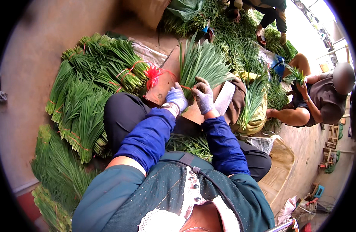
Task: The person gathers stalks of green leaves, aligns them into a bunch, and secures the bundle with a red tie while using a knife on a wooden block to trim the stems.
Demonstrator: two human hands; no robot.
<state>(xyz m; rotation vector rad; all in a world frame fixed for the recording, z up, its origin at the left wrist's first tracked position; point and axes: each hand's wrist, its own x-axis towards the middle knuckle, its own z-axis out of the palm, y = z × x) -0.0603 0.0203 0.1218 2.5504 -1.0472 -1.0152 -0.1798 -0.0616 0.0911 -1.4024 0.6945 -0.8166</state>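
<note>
Watching the head view from here, I have both gloved hands at the near end of a bundle of long green leaves point(205, 63); I judge the step to be securing it with a thin red tie point(186, 87). Right hand point(204, 97): grip closed down to a fingertip pinch, apparently on the tie. Left hand point(177, 99): fingers curled in by the strand, but I cannot tell whether its grip pinches it or only steadies the leaves. To do this well, I would want the stems gathered flush first, the strand lying flat at one level, and the pull shared evenly by both sides: snug enough to hold, not so hard that it bruises. Loose leaves could slip out if the tension goes slack. As for position, the bundle lies between the two grips, over the brown wooden bench point(159, 94), its narrow end toward the body and its tips fanning out well beyond the fingers. Red tuft of spare ties point(152, 75) sits beyond the left hand, near it.
</note>
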